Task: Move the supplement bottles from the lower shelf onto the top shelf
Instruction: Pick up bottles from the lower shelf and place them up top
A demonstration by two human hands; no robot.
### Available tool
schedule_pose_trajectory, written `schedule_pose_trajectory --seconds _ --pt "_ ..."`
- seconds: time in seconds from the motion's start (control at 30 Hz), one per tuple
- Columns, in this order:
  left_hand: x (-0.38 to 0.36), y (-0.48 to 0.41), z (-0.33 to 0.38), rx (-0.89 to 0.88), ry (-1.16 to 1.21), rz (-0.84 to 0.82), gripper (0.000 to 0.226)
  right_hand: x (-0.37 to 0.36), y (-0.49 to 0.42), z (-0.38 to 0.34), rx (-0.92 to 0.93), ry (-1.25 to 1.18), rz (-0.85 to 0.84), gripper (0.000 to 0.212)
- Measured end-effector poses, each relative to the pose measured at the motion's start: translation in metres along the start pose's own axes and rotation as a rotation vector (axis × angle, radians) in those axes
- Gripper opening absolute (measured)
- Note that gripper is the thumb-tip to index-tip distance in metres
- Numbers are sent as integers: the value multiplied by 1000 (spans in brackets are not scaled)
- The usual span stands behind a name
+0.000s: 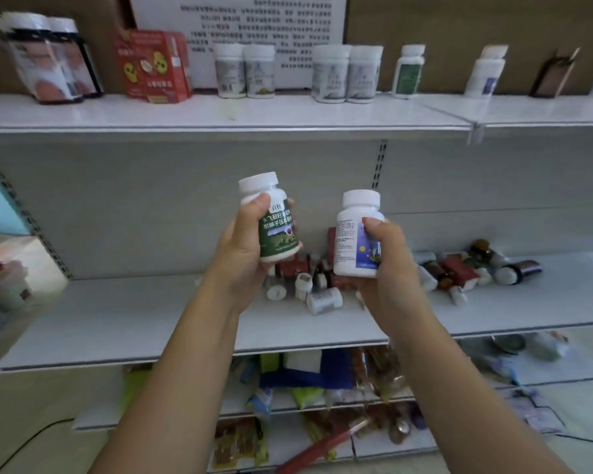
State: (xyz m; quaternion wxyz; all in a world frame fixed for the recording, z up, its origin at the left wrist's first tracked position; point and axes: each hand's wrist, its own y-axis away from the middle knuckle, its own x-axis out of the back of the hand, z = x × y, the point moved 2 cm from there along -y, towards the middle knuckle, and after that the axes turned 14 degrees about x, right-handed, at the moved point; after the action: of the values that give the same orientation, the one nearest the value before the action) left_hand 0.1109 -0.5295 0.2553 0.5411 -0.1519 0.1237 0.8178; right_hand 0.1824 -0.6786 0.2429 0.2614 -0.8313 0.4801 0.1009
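Observation:
My left hand (242,249) grips a white bottle with a green label (277,230), held upright and slightly tilted in front of the shelf's back panel. My right hand (387,265) grips a white bottle with a blue label (355,241), also upright. Both bottles hang between the lower shelf (151,319) and the top shelf (220,112). Behind my hands, several bottles and small boxes lie in a heap (317,285) on the lower shelf, and a second heap (469,268) lies to the right. Several white bottles (243,71) stand in a row on the top shelf.
On the top shelf stand two dark-capped jars (48,59) at the left, a red box (153,66), and a dark box (552,75) at the right. A white printed sign (254,25) hangs behind. Packaged goods (322,381) fill the shelves below. Wrapped packs (11,271) sit at the far left.

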Motion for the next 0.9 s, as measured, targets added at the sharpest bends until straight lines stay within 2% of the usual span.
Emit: schedule_pose_trajectory --seconds 0.07,0.2,0.43,0.53,0.6,0.67,0.83,0.9 --pt "-26 4 5 42 29 -76 53 12 3 -21 41 21 4 28" --pt "-84 -2 20 2 -68 -198 37 32 -3 -62 98 121 33 43" --pt "-152 -54 74 -108 -470 -228 31 71 -55 -135 340 279 24 34" --pt "-173 -83 103 -171 -657 -236 43 86 -91 -160 416 408 -44 42" --pt "-187 -107 119 -175 -740 -237 37 97 -118 -175 439 463 -66 50" --pt "-202 -130 131 -150 -805 -258 31 108 -149 -188 443 507 -67 45" --pt "-246 -188 138 -114 -948 -302 30 137 -237 -206 376 723 16 12" --pt "-264 -211 136 -115 -1008 -300 32 154 -259 -208 353 754 -37 15"
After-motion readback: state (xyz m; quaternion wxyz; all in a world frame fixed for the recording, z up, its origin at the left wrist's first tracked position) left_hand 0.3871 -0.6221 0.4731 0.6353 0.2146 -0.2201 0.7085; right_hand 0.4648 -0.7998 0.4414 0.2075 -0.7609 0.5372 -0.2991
